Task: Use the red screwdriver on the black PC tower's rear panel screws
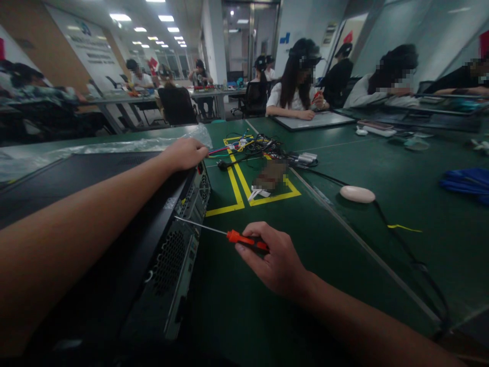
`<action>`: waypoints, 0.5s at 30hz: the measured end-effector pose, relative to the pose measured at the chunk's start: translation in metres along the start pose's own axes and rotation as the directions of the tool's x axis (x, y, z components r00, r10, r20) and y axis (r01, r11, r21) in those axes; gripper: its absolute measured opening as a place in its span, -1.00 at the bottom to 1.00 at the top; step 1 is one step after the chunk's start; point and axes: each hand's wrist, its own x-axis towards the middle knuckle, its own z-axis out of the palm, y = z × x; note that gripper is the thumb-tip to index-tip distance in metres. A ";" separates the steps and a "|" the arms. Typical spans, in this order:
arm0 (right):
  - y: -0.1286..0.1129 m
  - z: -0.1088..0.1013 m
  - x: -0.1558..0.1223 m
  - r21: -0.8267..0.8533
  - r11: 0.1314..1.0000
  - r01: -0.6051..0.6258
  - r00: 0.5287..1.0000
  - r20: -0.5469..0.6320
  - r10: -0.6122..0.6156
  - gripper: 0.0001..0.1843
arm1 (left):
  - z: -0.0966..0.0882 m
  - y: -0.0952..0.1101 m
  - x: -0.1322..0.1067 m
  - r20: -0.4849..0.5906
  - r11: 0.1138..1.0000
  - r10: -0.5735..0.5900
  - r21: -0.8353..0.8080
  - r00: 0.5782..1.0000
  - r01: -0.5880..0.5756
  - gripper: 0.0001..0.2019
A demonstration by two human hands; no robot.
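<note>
A black desktop computer case (91,176) lies on its side at the left, its vented metal rear panel (170,260) turned to the right. My left arm reaches across the top. At the far rear corner my left hand (186,154) is closed over the edge of the case, with its fingertips partly hidden. My right hand (273,255) grips a screwdriver (248,240) by its red and black handle. The thin metal shaft points left, and its tip meets the upper edge of the rear panel. Whether a screw sits under the tip cannot be made out.
Tangled cables (263,145) and a blurred brown object (270,176) lie on the green table (305,224) near yellow tape. A white oval device (357,194) sits on a black cord. Clear plastic (164,137) lies behind the case. A person (300,76) sits across the table; others work beyond.
</note>
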 end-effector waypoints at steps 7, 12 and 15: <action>-0.001 -0.001 0.000 0.006 1.000 0.021 1.000 -0.021 -0.021 -0.88 | -0.002 0.001 0.000 0.038 0.999 0.035 0.000 0.999 -0.035 -0.42; 0.000 -0.001 0.000 0.000 1.000 0.005 1.000 -0.013 -0.005 -0.89 | -0.001 0.001 0.001 0.028 1.000 0.013 0.002 1.000 -0.013 -0.45; 0.000 0.000 -0.001 -0.008 1.000 -0.003 1.000 -0.012 0.003 -0.89 | -0.001 0.001 0.000 0.038 1.000 0.008 0.013 0.999 -0.008 -0.43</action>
